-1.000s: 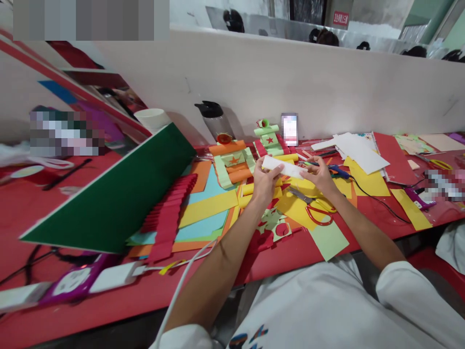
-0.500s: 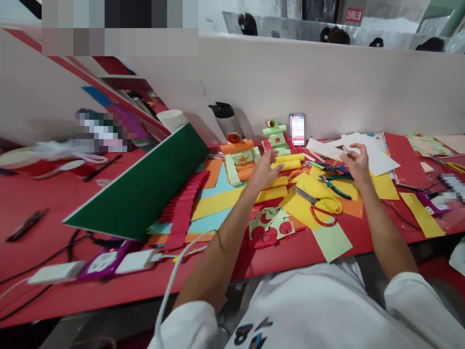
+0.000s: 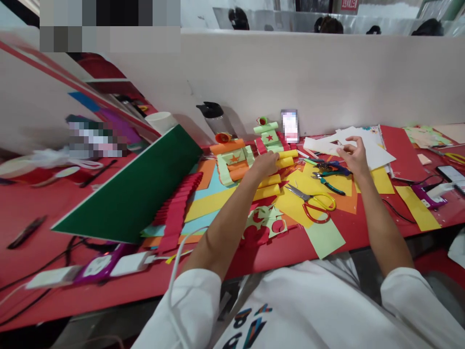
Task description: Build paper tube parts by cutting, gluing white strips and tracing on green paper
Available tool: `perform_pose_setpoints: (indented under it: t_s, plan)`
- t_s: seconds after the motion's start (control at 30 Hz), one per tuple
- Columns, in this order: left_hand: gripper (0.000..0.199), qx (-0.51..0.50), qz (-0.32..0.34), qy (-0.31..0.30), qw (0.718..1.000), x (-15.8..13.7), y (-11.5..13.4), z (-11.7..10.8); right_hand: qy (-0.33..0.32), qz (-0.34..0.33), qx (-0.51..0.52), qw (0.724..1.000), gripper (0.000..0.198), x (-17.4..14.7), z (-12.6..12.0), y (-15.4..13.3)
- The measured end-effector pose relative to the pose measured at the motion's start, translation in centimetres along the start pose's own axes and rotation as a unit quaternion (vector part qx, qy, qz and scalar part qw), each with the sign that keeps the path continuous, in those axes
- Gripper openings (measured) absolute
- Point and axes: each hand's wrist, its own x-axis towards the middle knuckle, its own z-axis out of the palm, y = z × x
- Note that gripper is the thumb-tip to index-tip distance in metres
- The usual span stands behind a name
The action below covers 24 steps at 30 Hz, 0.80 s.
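My left hand (image 3: 267, 165) is over the left end of a yellow paper roll (image 3: 287, 156), its fingers curled onto it; the fingertips are partly hidden. More yellow rolls (image 3: 267, 193) lie just in front. My right hand (image 3: 353, 156) hovers in front of a white sheet with cut-outs (image 3: 321, 147), thumb and forefinger bent but apart, nothing visible between them. Pliers with teal handles (image 3: 329, 184) and scissors with yellow and red handles (image 3: 319, 206) rest between my hands. Beside my left hand stand an orange-and-green paper figure (image 3: 234, 160) and a green-and-red one (image 3: 269, 138).
A green board (image 3: 134, 189) leans at the left by pleated red paper (image 3: 179, 208). A grey bottle with black lid (image 3: 215, 121) and a lit phone (image 3: 289, 126) stand along the partition (image 3: 236, 72). Purple power strips (image 3: 98, 266) and cables lie near the front edge. Paper scraps (image 3: 265, 224) lie before my left arm.
My left hand has come down onto a yellow roll, its fingers closing. My right hand remains by the white sheet with its thumb and forefinger apart. The view has shifted slightly.
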Motion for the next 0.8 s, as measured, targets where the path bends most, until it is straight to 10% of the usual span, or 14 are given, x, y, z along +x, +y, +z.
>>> perform_pose_setpoints:
  t_s: [0.37, 0.8]
  plan:
    - [0.047, -0.244, 0.079, 0.111, 0.96, -6.8, 1.7, -3.7, -0.007, -0.008, 0.066, 0.998, 0.053, -0.1, -1.0, -1.5]
    - [0.051, -0.382, 0.113, 0.017, 0.917, -9.7, 0.9, -5.2, -0.078, -0.003, 0.051, 0.996, 0.052, -0.7, -1.8, -2.7]
